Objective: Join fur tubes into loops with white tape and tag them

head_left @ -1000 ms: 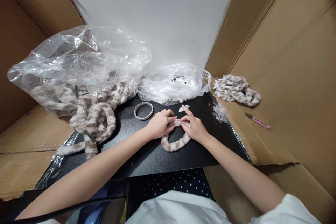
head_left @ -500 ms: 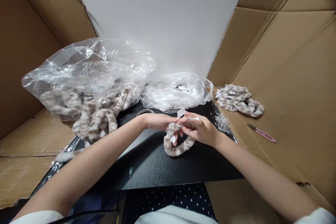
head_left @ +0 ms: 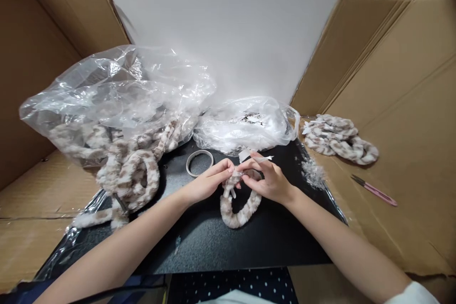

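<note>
A fluffy white-and-brown plush ring (head_left: 238, 219) hangs between my hands just over the black tabletop. My left hand (head_left: 210, 183) pinches its upper left part with thumb and fingertips. On the other side, my right hand (head_left: 269, 181) grips the top of the ring, its fingertips nearly meeting the left ones. A thin whitish strip (head_left: 263, 158) sticks out among the right fingers, and I cannot tell whether it is tape or a label. A small white tab (head_left: 232, 193) shows on the ring's left side. The fingers hide the exact spot being held.
A roll of tape (head_left: 199, 163) lies beyond my left hand. Clear bags with plush rings (head_left: 117, 85) and white pieces (head_left: 245, 126) stand behind. At right are stacked plush rings (head_left: 338, 137), pink-handled snips (head_left: 374, 190) and plastic scraps (head_left: 312, 173). Cardboard walls (head_left: 399, 71) enclose the sides.
Both hands and the ring have come slightly nearer to me. The tape roll, earlier mostly behind my left hand, is now fully visible. The view has shifted a little.
</note>
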